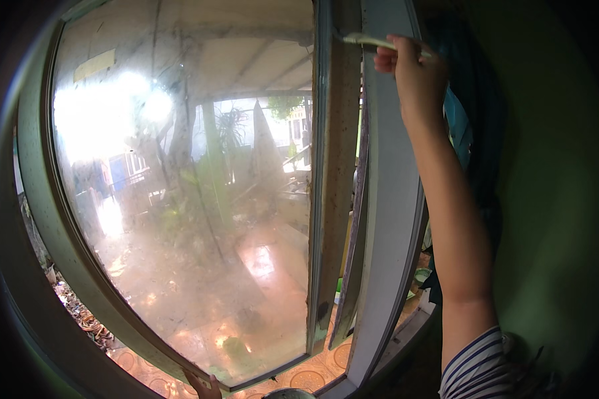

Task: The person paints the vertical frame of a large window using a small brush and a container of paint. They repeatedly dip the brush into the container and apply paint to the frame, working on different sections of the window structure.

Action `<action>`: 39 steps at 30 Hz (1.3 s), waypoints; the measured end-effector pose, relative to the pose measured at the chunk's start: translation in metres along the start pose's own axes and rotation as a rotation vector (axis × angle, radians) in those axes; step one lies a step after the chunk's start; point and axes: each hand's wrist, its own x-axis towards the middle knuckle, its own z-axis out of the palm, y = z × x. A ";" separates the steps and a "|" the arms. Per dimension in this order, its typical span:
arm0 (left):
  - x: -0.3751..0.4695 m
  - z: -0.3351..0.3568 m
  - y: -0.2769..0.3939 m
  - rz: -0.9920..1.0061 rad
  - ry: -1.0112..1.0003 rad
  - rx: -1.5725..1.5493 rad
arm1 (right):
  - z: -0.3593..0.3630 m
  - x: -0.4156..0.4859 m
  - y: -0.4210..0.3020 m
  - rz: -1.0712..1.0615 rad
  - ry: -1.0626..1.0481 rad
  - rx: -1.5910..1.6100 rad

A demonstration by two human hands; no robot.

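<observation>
My right hand (417,62), at the end of a raised arm in a striped sleeve, is shut on a paintbrush (372,41). The brush points left, its tip at the upper part of the window sash's right stile (343,99); whether it touches the wood I cannot tell. A dusty glass pane (194,209) fills the sash, with a dark strip along its right edge. My left hand (204,386) is at the bottom rail of the sash, partly cut off by the picture's lower edge, fingers on the wood.
A grey-white window post (389,174) stands right of the sash. Behind my right arm hangs dark teal cloth (484,124) near a green wall (549,199). The rim of a round container (288,394) shows at the bottom edge. Patterned orange tiles (307,376) lie below outside.
</observation>
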 end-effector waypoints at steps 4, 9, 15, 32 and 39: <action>0.000 -0.002 0.010 0.073 0.023 0.034 | -0.012 -0.016 -0.002 0.046 0.045 0.003; 0.003 -0.001 0.011 0.179 0.078 0.152 | 0.003 -0.001 -0.009 -0.078 0.034 0.119; 0.002 0.002 0.004 0.097 0.037 0.035 | -0.001 -0.018 -0.008 0.044 0.024 -0.015; -0.001 0.000 0.009 0.056 0.025 0.027 | -0.010 -0.031 -0.006 0.009 0.036 0.000; 0.002 0.002 0.007 0.017 0.016 -0.014 | 0.003 -0.007 -0.004 -0.110 0.026 0.081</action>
